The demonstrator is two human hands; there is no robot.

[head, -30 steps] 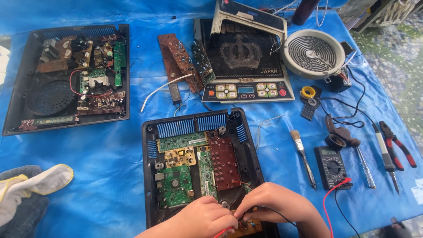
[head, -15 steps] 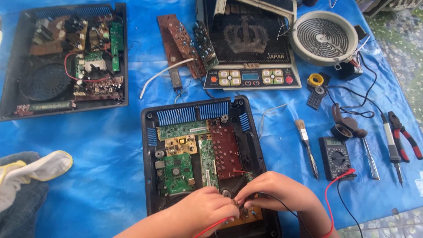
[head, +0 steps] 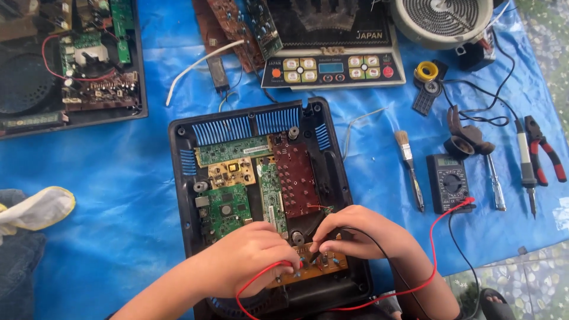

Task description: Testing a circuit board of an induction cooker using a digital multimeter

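Compared with a moment ago, both hands are sitting further in over the opened black appliance case, and the view is tighter on it, so the probing is now settling on the small orange circuit board at the near end of the case rather than hunting for a spot. The left hand is curling around a red test lead, its fingers pressed together and pinching the probe so the tip is touching that orange board. The right hand is doing the same with a black test lead, fingers bunched tight and bearing down just beside the left probe; the exact tip is hidden under the knuckles. The case is lying near the middle of the blue tarp, toward its near edge. The red lead is looping back to a dark multimeter toward the right edge, which is lying between a small paintbrush and a screwdriver. Red-handled pliers are resting close to the right edge, and a second opened appliance is sitting at the far left corner.
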